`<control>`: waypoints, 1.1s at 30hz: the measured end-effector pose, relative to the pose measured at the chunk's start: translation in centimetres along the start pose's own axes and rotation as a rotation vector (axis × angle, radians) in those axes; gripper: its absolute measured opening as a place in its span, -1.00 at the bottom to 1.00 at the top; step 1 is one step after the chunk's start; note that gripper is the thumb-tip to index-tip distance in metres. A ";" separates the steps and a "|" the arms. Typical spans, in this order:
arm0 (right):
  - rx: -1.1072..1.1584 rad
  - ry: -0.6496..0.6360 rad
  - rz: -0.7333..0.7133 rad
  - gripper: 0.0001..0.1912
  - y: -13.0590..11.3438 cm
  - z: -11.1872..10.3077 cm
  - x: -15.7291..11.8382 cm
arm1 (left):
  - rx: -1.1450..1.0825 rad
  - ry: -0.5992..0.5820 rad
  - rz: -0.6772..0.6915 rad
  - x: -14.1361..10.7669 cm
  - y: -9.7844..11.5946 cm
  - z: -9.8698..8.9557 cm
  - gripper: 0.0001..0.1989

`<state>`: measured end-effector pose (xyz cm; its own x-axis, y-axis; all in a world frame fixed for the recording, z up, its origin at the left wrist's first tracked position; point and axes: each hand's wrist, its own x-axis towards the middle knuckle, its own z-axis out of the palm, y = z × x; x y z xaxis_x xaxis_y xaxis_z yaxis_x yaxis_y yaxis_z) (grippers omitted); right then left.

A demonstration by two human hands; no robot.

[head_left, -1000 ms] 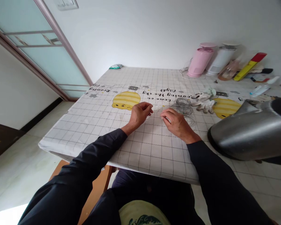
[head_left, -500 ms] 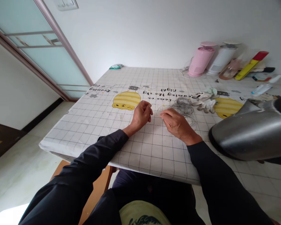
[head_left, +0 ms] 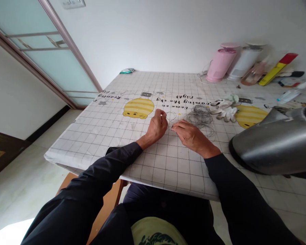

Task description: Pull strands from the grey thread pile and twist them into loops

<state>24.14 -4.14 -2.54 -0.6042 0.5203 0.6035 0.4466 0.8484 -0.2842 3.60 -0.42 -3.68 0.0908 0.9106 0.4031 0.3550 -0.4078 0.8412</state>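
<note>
Arching in a faint, rounded loop, a very thin grey wire-like strand (head_left: 175,116) lies between the two hands, left of a loose, roundish tangle of fine dark wire (head_left: 200,115) on the counter (head_left: 165,170) with its white checked cover. The strand curves, so it has no single straight axis; the tangle is broad and flat, also without a clear long axis, with stray loops spreading from its near side.

The left hand (head_left: 156,127) is farther left of the tangle, palm turned inward, its fingers curled and pinched narrow on the strand. The right hand (head_left: 190,133) is nearest the tangle, on its near-left side, back of the hand upward, its fingers drawn together on the strand and pointing toward the left hand. Both forearms reach forward in dark sleeves, angled inward; the hands are near each other but apart.

The ends of the strand and the exact grip are hidden by the fingers, and whether the strand joins the tangle is too fine to tell. Right of the tangle lie stained white fabric gloves (head_left: 225,110); farther right and nearer the person, a brushed metal kettle-like vessel (head_left: 272,144) is cut off by the view's edge.
</note>
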 end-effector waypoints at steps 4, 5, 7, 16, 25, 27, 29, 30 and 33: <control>0.022 0.023 0.002 -0.69 0.2 0.0 -0.1 | -0.126 -0.040 0.006 -0.2 0.5 -0.3 -0.88; 0.010 0.014 0.000 -0.69 0.3 -0.1 -0.1 | -0.161 -0.049 -0.005 -0.3 0.6 -0.5 -0.88; -0.034 -0.022 0.008 -0.66 0.4 -0.3 -0.3 | -0.227 -0.086 -0.045 -0.2 0.6 -0.9 -0.87; -0.258 -0.043 0.066 -0.67 0.5 -2.0 -0.5 | -0.405 -0.236 -0.268 0.5 0.0 -2.2 -0.85; -0.175 -0.020 0.071 -0.71 0.2 -2.1 -0.3 | -0.620 -0.233 -0.475 0.8 0.5 -2.5 -0.85; -0.157 -0.016 0.050 -0.74 0.2 -2.0 -0.3 | -0.657 -0.237 -0.463 0.9 0.5 -2.7 -0.85; -0.173 -0.015 0.037 -0.78 0.2 -1.9 -0.3 | -0.663 -0.245 -0.461 0.9 0.4 -2.9 -0.86; -0.192 -0.014 0.038 -0.80 0.1 -1.9 -0.3 | -0.659 -0.246 -0.460 0.9 0.4 -2.9 -0.87; -0.239 -0.017 0.063 -0.82 0.2 -1.7 -0.4 | -0.619 -0.237 -0.434 0.9 0.2 -2.8 -0.87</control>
<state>25.60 -4.36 -1.53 -0.5805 0.5746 0.5769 0.6259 0.7681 -0.1352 1.18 0.11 -2.19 0.2831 0.9584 -0.0359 -0.1721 0.0876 0.9812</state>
